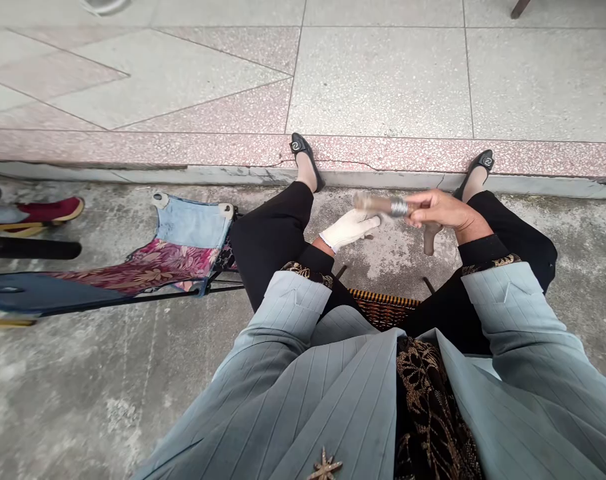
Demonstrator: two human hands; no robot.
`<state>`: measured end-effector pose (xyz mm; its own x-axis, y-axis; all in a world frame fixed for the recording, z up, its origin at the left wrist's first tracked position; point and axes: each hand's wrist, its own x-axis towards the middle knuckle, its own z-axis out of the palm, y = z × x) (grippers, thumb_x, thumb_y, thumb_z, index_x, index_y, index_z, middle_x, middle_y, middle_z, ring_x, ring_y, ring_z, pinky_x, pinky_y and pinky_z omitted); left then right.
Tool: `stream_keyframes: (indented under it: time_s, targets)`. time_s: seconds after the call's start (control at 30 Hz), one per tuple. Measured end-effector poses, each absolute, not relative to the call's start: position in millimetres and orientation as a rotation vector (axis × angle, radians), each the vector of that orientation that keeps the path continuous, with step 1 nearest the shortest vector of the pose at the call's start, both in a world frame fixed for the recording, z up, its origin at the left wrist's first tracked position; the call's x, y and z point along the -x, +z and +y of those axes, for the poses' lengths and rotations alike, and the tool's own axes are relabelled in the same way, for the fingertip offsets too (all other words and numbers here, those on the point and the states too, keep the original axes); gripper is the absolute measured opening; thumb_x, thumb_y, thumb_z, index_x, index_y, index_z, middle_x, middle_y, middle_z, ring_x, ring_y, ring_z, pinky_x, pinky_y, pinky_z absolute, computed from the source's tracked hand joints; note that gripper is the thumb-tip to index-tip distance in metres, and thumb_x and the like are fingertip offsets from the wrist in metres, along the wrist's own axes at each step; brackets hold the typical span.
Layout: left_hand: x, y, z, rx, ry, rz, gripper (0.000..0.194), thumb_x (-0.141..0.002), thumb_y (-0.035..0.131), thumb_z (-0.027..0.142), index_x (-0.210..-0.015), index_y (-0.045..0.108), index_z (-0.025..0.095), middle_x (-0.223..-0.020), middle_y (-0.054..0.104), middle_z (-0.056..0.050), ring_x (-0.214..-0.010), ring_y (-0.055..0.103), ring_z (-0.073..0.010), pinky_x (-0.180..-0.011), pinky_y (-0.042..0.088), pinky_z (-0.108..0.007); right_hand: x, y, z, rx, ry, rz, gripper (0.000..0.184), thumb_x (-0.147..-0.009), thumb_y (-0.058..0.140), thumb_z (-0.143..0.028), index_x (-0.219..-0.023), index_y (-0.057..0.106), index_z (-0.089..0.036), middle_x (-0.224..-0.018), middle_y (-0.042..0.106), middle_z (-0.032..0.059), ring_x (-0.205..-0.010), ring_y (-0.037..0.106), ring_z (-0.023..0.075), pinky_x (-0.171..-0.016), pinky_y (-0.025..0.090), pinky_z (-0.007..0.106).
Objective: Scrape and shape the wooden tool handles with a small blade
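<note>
My left hand wears a white knit glove. Its fingers are stretched toward the right, with darker bits showing at their tips. In my bare right hand is a brown wooden stick with silver wire wound round it near my fingers. The stick's far end lies just above my gloved hand and looks blurred; whether they touch I cannot tell. A brown stubby piece sticks out below my right hand. My palm hides whether it belongs to the stick.
I sit between my spread knees over a woven wicker seat. To the left stands a low folding frame with patterned cloth. A red shoe of another person shows at the far left. A raised tiled step runs across under my feet.
</note>
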<state>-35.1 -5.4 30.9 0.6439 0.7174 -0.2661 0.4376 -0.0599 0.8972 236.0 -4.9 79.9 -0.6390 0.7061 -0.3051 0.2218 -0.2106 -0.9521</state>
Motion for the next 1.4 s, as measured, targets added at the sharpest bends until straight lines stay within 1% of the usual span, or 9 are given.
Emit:
stream_keyframes:
  time_s: [0.1,0.23,0.5,0.6,0.7,0.9,1.07,1.2,1.4]
  targets:
    - [31,34,-10,-1.570,0.281,0.918,0.035,-0.097,0.050,0.047,-0.091,0.067,0.018,-0.057,0.048,0.003,-0.051,0.044,-0.0108,-0.056,0.040,-0.025,-239,69,1,1.247,1.655,-1.470,0.065,-0.076,0.085,-0.054,-0.129,0.074,-0.018,-0.077,0.062,0.0000,-0.065,0.049,0.0125,-0.064,0.048,0.029]
    - [28,43,-12,-1.623,0.225,0.956,0.026,-0.093,0.060,0.041,-0.084,0.072,0.020,-0.061,0.058,0.000,-0.058,0.053,-0.0132,-0.059,0.043,-0.026,-241,48,11,1.480,1.491,-1.399,0.071,-0.076,0.081,-0.052,-0.136,0.071,-0.014,-0.074,0.062,0.0003,-0.063,0.050,0.0141,-0.064,0.047,0.031]
    - [29,50,-12,-1.773,0.216,1.005,0.016,-0.087,0.064,0.030,-0.077,0.073,0.019,-0.071,0.068,-0.002,-0.075,0.064,-0.0180,-0.074,0.049,-0.029,-223,54,6,2.041,0.976,-2.284,0.040,-0.091,0.067,-0.038,-0.125,0.079,-0.022,-0.108,0.077,0.0106,-0.093,0.066,0.0267,-0.075,0.043,0.034]
    - [34,50,-10,-1.792,0.207,1.019,0.017,-0.085,0.064,0.032,-0.078,0.073,0.020,-0.071,0.068,-0.003,-0.075,0.065,-0.0189,-0.073,0.049,-0.030,-219,53,3,1.944,1.147,-2.571,0.033,-0.089,0.069,-0.036,-0.117,0.082,-0.023,-0.104,0.078,0.0097,-0.088,0.065,0.0243,-0.069,0.040,0.032]
    - [38,48,-7,-1.801,0.202,1.048,0.021,-0.087,0.060,0.034,-0.082,0.075,0.020,-0.076,0.071,-0.003,-0.077,0.064,-0.0188,-0.074,0.048,-0.030,-220,50,1,1.638,1.550,-2.632,0.031,-0.086,0.071,-0.035,-0.112,0.083,-0.022,-0.091,0.076,0.0055,-0.078,0.061,0.0196,-0.067,0.039,0.030]
    - [36,34,1,-1.798,0.301,1.089,0.021,-0.088,0.059,0.032,-0.088,0.075,0.017,-0.085,0.073,-0.004,-0.079,0.063,-0.0184,-0.078,0.048,-0.031,-225,60,-1,1.176,2.071,-2.305,0.056,-0.078,0.078,-0.052,-0.123,0.081,-0.018,-0.080,0.071,0.0016,-0.067,0.053,0.0134,-0.067,0.040,0.028]
    - [28,21,1,-1.593,0.364,1.064,0.020,-0.088,0.066,0.034,-0.083,0.070,0.015,-0.073,0.065,-0.003,-0.068,0.058,-0.0150,-0.069,0.047,-0.028,-231,69,1,1.123,1.935,-2.039,0.058,-0.077,0.081,-0.051,-0.123,0.081,-0.016,-0.082,0.070,0.0016,-0.066,0.052,0.0122,-0.064,0.041,0.027]
    - [23,15,-7,-1.446,0.336,0.935,0.028,-0.098,0.057,0.040,-0.087,0.066,0.016,-0.057,0.048,0.004,-0.050,0.041,-0.0094,-0.052,0.035,-0.023,-232,55,5,1.307,1.680,-1.632,0.062,-0.074,0.082,-0.047,-0.126,0.077,-0.014,-0.076,0.066,0.0010,-0.063,0.049,0.0123,-0.061,0.043,0.028]
    - [20,22,-14,-1.485,0.261,0.928,0.023,-0.094,0.068,0.035,-0.081,0.068,0.016,-0.056,0.052,0.003,-0.052,0.047,-0.0082,-0.053,0.035,-0.021,-231,40,11,1.799,1.199,-1.649,0.047,-0.085,0.071,-0.039,-0.125,0.078,-0.017,-0.079,0.068,0.0035,-0.070,0.057,0.0182,-0.068,0.045,0.031]
